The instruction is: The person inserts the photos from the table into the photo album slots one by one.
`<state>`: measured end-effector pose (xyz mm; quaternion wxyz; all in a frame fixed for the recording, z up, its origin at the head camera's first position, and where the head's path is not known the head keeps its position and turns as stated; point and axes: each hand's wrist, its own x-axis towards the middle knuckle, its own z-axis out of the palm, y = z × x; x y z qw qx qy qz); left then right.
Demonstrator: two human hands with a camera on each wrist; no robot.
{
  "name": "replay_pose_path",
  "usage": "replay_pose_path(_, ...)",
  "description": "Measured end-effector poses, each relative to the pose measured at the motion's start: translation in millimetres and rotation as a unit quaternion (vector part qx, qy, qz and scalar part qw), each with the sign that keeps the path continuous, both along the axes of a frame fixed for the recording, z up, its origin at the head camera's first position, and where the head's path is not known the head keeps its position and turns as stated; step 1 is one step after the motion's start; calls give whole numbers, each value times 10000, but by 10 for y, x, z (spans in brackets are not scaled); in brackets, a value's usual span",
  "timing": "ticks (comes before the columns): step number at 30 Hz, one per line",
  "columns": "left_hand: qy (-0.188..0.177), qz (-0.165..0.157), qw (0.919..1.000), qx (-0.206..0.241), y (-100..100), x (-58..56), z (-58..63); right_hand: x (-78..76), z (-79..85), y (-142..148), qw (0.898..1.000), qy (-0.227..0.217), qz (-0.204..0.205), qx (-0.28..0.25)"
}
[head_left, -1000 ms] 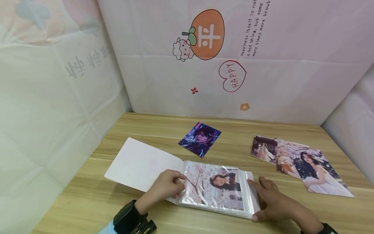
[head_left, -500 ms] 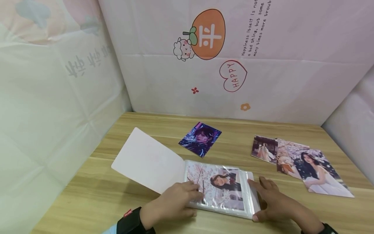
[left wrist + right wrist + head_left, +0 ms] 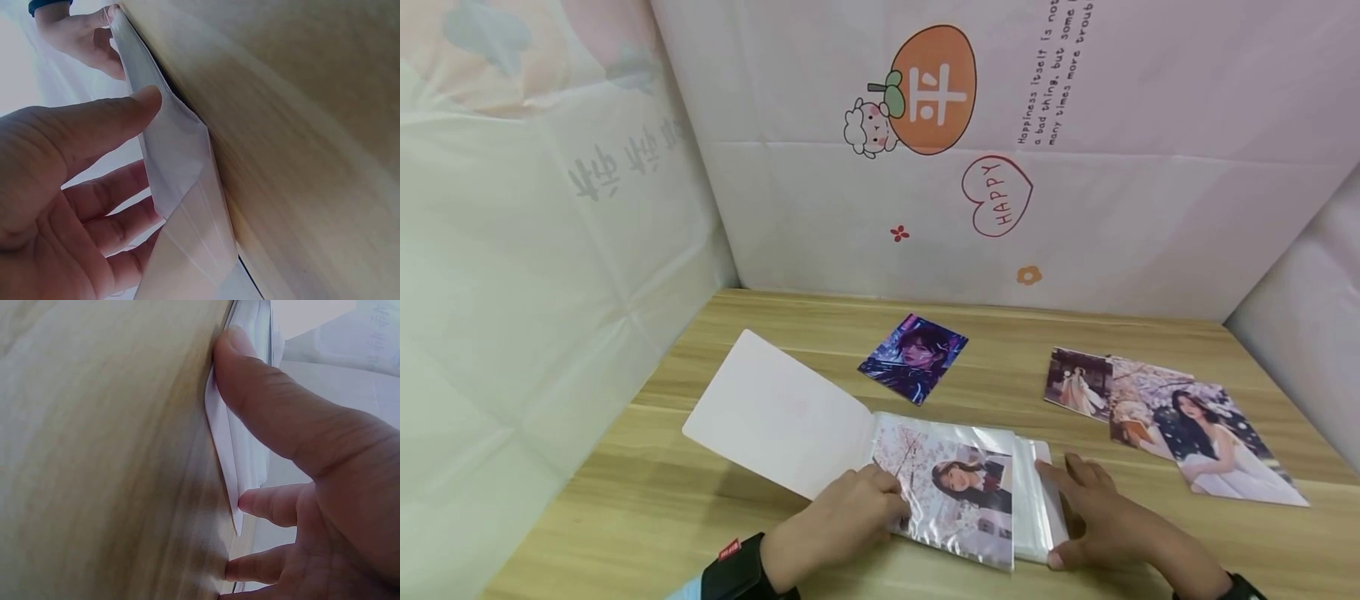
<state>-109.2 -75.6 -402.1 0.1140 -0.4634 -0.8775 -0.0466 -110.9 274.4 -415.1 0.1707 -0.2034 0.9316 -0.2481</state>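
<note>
- The clear page (image 3: pixel 962 508), with a blossom photo showing in it, sits askew on the open album (image 3: pixel 1033 492), its near edge jutting out; a harder tug could crease the plastic or strain the binding.
- Bending the page too far could probably shift the photo inside.
- If the bracing at the album's right end slackens during a pull, the whole album could twist or skid across the wooden surface (image 3: pixel 1000 367).
- The white cover (image 3: pixel 782 417) leans up at a slant; a knock from the left arm could make it fold over or drop flat.
- The left hand (image 3: pixel 850 512) reaches from the lower left, back upward; its grip is nearly closed, the page seemingly caught between thumb and curled fingers.
- The right hand (image 3: pixel 1101 512) straddles the album's right end, thumb at the near corner, a finger farther along; its grip is spread wide, steadying without pinching.
</note>
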Motion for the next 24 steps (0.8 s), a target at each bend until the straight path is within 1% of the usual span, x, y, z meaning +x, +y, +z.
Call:
replay_pose_path(7,-110,27,9999,63,-2,2,3,-4,3,-1,10000,-10,-6,-16)
replay_pose_path(10,-102,55,9996,275,-5,11,-3,-2,0,1,10000,-26,2,-50)
replay_pose_path(12,-82,49,9987,502,-8,20,-4,-1,-1,1,10000,-12,16,-65)
replay_pose_path(15,3,-31,9954,959,-17,35,-21,1,-2,-1,10000,17,15,-67)
replay_pose_path(19,122,-133,9881,1525,-36,44,-43,3,-4,-5,10000,80,2,-12)
replay_pose_path(21,130,-100,9846,1740,-45,49,-49,2,-5,-5,9999,121,8,2)
replay_pose_path(24,141,38,9797,2001,-53,60,-51,4,-4,-7,9999,171,15,11)
